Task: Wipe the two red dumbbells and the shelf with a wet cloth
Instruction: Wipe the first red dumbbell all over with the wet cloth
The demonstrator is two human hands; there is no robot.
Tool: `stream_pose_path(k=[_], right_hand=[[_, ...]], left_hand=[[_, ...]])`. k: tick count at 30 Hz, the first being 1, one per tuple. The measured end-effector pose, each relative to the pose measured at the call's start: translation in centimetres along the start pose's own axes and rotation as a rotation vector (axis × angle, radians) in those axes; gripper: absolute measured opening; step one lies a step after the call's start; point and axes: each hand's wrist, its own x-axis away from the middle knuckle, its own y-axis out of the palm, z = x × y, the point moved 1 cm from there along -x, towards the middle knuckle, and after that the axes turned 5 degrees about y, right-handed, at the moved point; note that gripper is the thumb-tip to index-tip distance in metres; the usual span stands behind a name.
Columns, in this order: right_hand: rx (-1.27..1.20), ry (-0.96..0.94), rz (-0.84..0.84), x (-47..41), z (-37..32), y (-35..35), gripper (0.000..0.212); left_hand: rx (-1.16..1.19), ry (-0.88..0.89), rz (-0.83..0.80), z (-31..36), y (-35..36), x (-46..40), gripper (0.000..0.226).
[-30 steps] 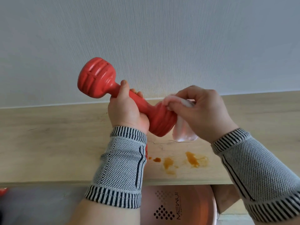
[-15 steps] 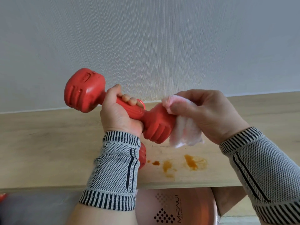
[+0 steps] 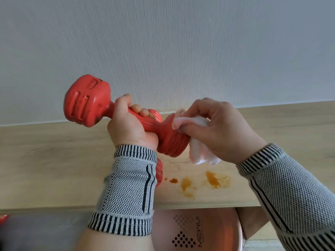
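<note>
My left hand point(image 3: 129, 127) grips the handle of a red dumbbell point(image 3: 87, 100), which is held in the air above the wooden shelf point(image 3: 54, 160), one head up at the left and the other low at the centre. My right hand point(image 3: 223, 131) holds a white and pink cloth point(image 3: 197, 154) against the lower right head. A second red dumbbell point(image 3: 159, 172) lies on the shelf, mostly hidden behind my left wrist. Orange stains point(image 3: 212, 179) mark the shelf near its front edge.
A white textured wall point(image 3: 163, 51) rises right behind the shelf. Below the shelf's front edge sits a pink round basin point(image 3: 217, 232) with a printed logo. A grey floor and a small red item point(image 3: 2, 218) show at the lower left.
The dumbbell has turned in my left hand, and its upper head has dropped and swung left. My right hand has kept the cloth on the lower head, shifting it around that head.
</note>
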Motion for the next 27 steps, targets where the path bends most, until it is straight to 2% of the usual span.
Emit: stream_pose_path(k=[3, 7, 8, 11, 15, 19, 23, 26, 27], right_hand=[[-0.021, 0.082, 0.134, -0.42, 0.52, -0.29, 0.015], [-0.066, 0.031, -0.008, 0.01, -0.14, -0.15, 0.016], [-0.067, 0.027, 0.003, 0.07, -0.08, 0.05, 0.015], [-0.057, 0.053, 0.138, -0.31, 0.39, 0.15, 0.013], [-0.086, 0.014, -0.033, -0.14, 0.1, 0.13, 0.014], [-0.08, 0.058, 0.123, -0.45, 0.63, 0.19, 0.011], [-0.062, 0.026, -0.027, -0.27, 0.25, 0.09, 0.014], [-0.056, 0.045, 0.122, -0.39, 0.47, 0.15, 0.012], [-0.058, 0.048, 0.118, -0.42, 0.37, 0.12, 0.013]], left_hand=[[-0.014, -0.017, -0.009, -0.14, 0.09, 0.27, 0.03], [0.001, -0.006, 0.011, 0.0, 0.04, -0.09, 0.03], [0.011, -0.014, 0.014, 0.0, -0.03, -0.2, 0.029], [-0.004, -0.019, 0.021, -0.27, -0.16, -0.2, 0.028], [-0.002, -0.011, 0.033, -0.23, -0.22, -0.43, 0.028], [-0.012, -0.015, 0.038, -0.22, -0.24, -0.36, 0.028], [-0.011, -0.009, 0.041, -0.04, -0.3, -0.46, 0.027], [-0.009, -0.023, 0.03, -0.04, -0.26, -0.22, 0.027], [-0.009, -0.02, 0.026, -0.07, -0.22, -0.17, 0.028]])
